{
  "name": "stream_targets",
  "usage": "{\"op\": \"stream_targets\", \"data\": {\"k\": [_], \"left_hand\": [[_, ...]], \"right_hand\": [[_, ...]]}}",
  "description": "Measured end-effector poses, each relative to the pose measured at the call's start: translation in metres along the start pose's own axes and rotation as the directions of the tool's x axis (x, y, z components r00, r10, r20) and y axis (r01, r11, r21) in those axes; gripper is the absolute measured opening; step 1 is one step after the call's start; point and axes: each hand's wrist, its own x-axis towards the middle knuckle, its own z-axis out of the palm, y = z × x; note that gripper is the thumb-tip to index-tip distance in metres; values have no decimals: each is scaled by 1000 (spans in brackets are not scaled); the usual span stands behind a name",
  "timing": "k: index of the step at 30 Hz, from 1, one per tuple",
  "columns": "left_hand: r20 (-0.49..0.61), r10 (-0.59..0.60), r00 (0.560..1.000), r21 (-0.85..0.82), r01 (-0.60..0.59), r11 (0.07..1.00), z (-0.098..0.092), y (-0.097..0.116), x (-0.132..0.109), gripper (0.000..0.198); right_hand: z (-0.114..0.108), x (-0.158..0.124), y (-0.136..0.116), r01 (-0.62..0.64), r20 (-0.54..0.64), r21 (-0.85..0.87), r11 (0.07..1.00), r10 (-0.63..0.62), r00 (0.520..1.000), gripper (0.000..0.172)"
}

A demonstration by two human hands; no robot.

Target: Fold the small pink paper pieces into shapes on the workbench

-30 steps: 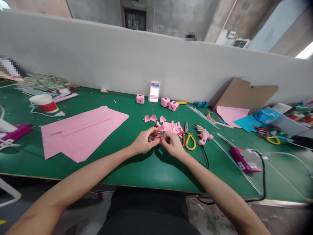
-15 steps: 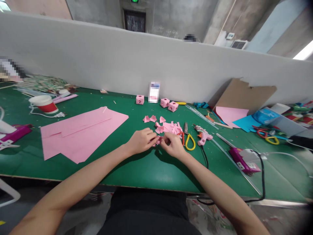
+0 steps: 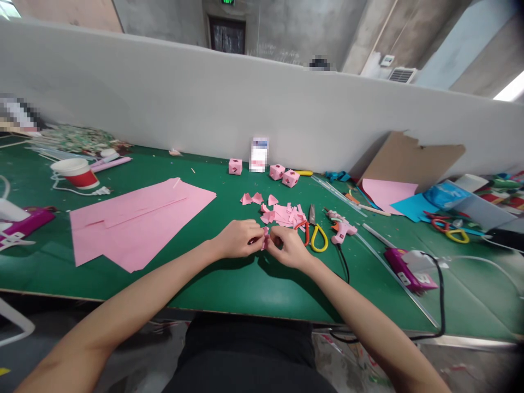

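Observation:
Between my fingertips is a small folded piece of pink paper, mostly covered by the fingers. My left hand pinches it from the left, and my right hand grips its other side with thumb and forefinger. Just beyond my hands lies a pile of pink paper strips, with a few folded pink pieces behind it. Three pink paper cubes with diamond-shaped openings stand farther back, one cube apart from the other two. Right of my right hand rest scissors with red and yellow handles.
A pink glue gun with a black cord lies right of the scissors, near a purple power strip. Large pink paper sheets cover the left side, before a red and white cup. A grey partition bounds the back.
My fingers have shifted slightly around the small pink paper, which now shows more upright between them. The view has moved a little; the other things on the table stay put.

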Motion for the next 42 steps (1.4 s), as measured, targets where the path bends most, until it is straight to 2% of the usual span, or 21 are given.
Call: {"op": "stream_targets", "data": {"k": [4, 8, 14, 18, 23, 28, 34, 42], "left_hand": [[-45, -75, 996, -74, 71, 995, 0, 0, 0, 17], [-58, -83, 995, -183, 71, 981, 0, 0, 0, 17], [-151, -170, 974, -186, 141, 972, 0, 2, 1, 16], [-196, -214, 957, -196, 175, 965, 3, 6, 2, 15], [-155, -257, 954, -302, 202, 932, 5, 7, 3, 14], [-127, -302, 945, -480, 208, 852, 6, 5, 3, 25], [-96, -297, 950, -480, 217, 850, 2, 9, 5, 18], [-85, -269, 960, -500, 192, 844, 1, 9, 4, 18]], "right_hand": [[0, -1, -2, -18, 7, 20, 1000, 18, 1000, 22], [0, -1, -2, -6, 18, 2, 1000, 6, 1000, 24], [-2, 1, 3, -37, -47, -72, 997, 34, 998, 23], [-1, 3, 4, -21, -46, -123, 992, 16, 999, 28], [1, 2, 4, 45, -58, -104, 994, -51, 997, 27], [3, 1, 2, 64, -56, -56, 996, -67, 996, 23], [3, 1, 2, 72, -36, -42, 997, -73, 997, 21], [5, 0, 2, 65, -7, -63, 996, -66, 998, 21]]}}
